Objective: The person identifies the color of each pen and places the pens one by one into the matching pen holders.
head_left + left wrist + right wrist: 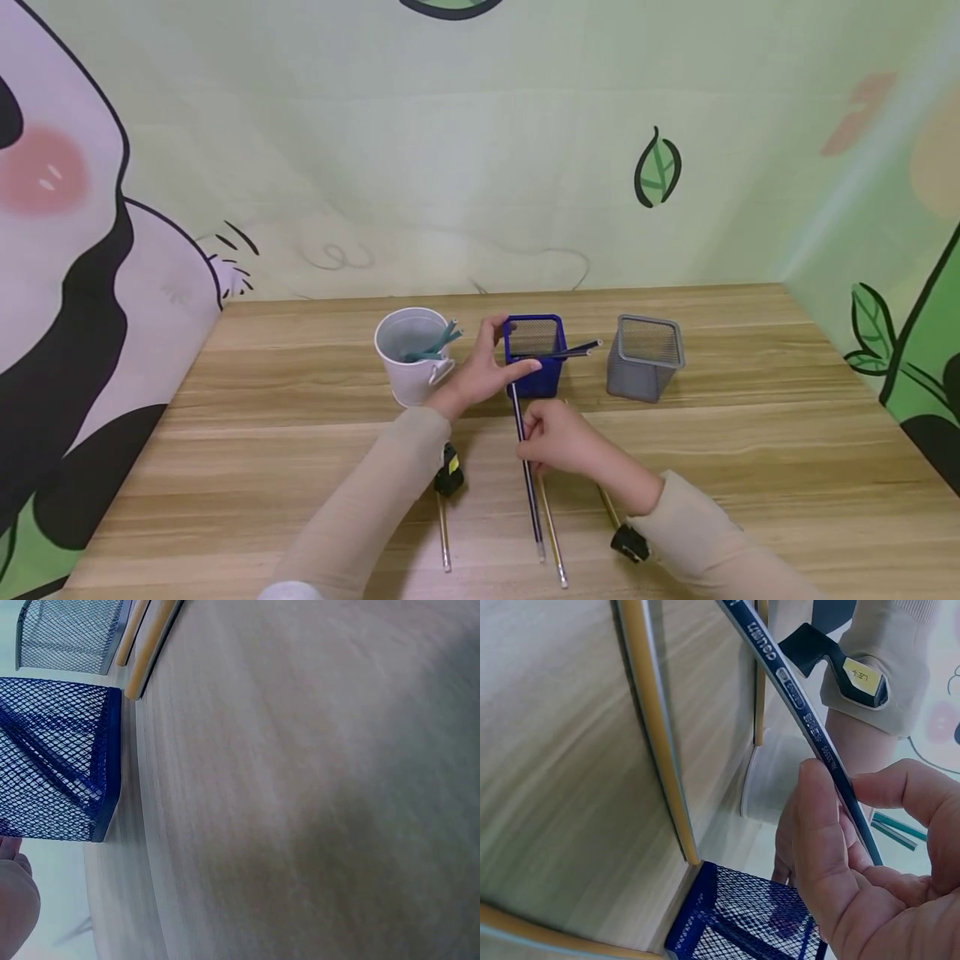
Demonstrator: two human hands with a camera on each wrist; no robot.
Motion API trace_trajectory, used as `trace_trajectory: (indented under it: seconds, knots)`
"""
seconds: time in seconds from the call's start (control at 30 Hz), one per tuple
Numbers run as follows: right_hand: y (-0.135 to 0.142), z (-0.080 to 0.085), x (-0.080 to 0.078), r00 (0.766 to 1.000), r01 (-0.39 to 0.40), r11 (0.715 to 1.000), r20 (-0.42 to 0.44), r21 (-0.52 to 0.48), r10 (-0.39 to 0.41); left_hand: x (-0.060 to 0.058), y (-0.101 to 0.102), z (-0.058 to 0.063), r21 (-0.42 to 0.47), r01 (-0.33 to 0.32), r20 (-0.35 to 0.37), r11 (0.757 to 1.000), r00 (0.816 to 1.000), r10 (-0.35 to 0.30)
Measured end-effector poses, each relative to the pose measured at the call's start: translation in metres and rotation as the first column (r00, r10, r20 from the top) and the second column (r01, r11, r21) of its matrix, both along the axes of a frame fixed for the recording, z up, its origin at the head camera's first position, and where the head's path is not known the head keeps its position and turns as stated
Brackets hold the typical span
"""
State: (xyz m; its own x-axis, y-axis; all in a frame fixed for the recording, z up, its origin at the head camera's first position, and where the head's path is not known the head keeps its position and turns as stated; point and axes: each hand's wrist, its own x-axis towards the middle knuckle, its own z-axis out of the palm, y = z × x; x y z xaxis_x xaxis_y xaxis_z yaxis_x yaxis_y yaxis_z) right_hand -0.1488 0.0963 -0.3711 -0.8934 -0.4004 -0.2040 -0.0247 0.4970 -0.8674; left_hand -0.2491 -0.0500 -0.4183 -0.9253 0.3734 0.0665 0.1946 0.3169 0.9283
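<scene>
My right hand (562, 437) pinches a dark blue pencil (532, 500) between thumb and fingers, its silver end pointing toward me. In the right wrist view, white print runs along that pencil (791, 694). Thumb in front and fingers at the back left, my left hand (480, 375) holds the blue mesh pencil holder (542, 385). Two dark pencils (577, 351) lean inside it, their ends jutting out to the right. The left wrist view shows the holder's mesh side (52, 765) and only a bit of the hand.
A white bucket (412, 383) with several teal pencils (438, 343) stands left of the blue holder. On the right is a grey mesh holder (641, 375). Gold pencils (555, 542) lie on the wooden table (262, 467) near me, one under each forearm. A printed cloth wall rises behind.
</scene>
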Motion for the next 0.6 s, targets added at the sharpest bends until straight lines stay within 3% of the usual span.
trace_trajectory:
  seconds: [0.47, 0.6]
  knots:
    - [0.005, 0.012, -0.005, 0.998, 0.041, 0.999, -0.051, -0.02, -0.042, -0.001, 0.001, -0.001, 0.022, -0.007, -0.014, 1.0, 1.0, 0.007]
    - [0.006, 0.016, -0.004, 0.993, 0.059, 0.998, -0.105, -0.024, -0.061, -0.002, 0.0, -0.003, 0.041, 0.001, -0.016, 0.999, 1.0, -0.001]
